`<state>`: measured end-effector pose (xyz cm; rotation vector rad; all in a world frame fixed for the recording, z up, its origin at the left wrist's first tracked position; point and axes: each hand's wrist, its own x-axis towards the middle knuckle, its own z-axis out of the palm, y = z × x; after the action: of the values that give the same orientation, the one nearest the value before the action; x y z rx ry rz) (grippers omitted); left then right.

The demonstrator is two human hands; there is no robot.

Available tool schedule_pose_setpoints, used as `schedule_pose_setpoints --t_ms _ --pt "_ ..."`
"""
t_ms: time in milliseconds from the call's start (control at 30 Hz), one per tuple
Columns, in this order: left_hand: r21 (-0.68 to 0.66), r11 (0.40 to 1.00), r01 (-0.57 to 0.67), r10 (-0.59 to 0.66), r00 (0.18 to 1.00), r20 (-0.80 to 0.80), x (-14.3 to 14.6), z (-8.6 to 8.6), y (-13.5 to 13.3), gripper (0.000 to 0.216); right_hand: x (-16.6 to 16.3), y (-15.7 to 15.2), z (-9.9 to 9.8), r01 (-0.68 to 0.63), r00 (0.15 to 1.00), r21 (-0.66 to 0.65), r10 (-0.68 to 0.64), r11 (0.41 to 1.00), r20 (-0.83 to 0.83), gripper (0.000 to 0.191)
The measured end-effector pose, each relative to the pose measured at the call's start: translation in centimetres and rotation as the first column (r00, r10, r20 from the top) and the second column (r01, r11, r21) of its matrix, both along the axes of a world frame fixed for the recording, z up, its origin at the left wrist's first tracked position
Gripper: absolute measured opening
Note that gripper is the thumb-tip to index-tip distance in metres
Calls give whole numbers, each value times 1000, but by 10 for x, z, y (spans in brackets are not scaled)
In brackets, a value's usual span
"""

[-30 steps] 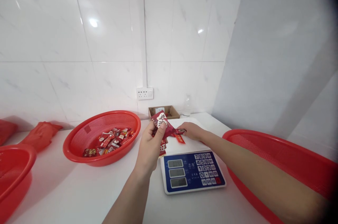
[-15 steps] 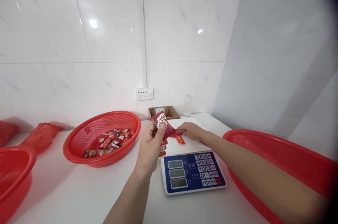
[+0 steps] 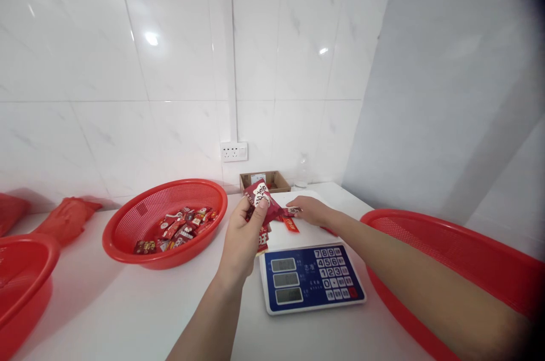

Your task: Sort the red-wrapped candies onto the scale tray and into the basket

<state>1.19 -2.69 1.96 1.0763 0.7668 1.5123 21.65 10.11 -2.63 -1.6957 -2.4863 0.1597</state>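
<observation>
My left hand (image 3: 242,239) is closed on a dark red snack packet (image 3: 272,210) with white lettering, held up above the back of a blue-and-white electronic scale (image 3: 310,287). Below that grip hangs a second red packet (image 3: 263,240), partly covered by my fingers. To its right, my right hand (image 3: 314,212) has its fingertips pinched on a small dark snack packet (image 3: 292,211) over the scale's white platform. An orange-red packet (image 3: 291,225) lies on the platform just under those fingers. The digits on the scale's displays are too faint to read.
Left of the scale, a red plastic basket (image 3: 128,256) contains several small snack packets. Another red basket (image 3: 45,247) is at the left edge, and a large one (image 3: 426,222) at the right. Behind stand a cardboard box (image 3: 281,180) and a clear bottle (image 3: 302,171); red bags (image 3: 68,219) lie back left.
Both hands keep nearly the same place and grip. The scale's top display looks slightly different, but its digits are not legible.
</observation>
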Motion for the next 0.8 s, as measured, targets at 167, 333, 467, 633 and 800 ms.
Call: schedule_pose_setpoints --t_ms 167,333,467,633,800 --pt "12 1000 6 -6 1000 -13 -2 -2 2 30 20 -13 15 81 996 -47 -79 996 35 39" --pt "11 1000 -3 3 1000 -2 1 0 0 33 41 -34 22 128 988 -134 -116 983 99 38" --pt "10 1000 -18 19 1000 -8 3 3 -3 33 43 -44 16 171 980 -137 -155 976 122 33" --pt "10 1000 -16 16 1000 -7 4 3 -4 33 31 -47 11 211 975 -104 -201 972 98 28" --pt "8 1000 -14 14 1000 -12 5 2 -2 33 18 -47 12 204 979 -80 -202 976 35 41"
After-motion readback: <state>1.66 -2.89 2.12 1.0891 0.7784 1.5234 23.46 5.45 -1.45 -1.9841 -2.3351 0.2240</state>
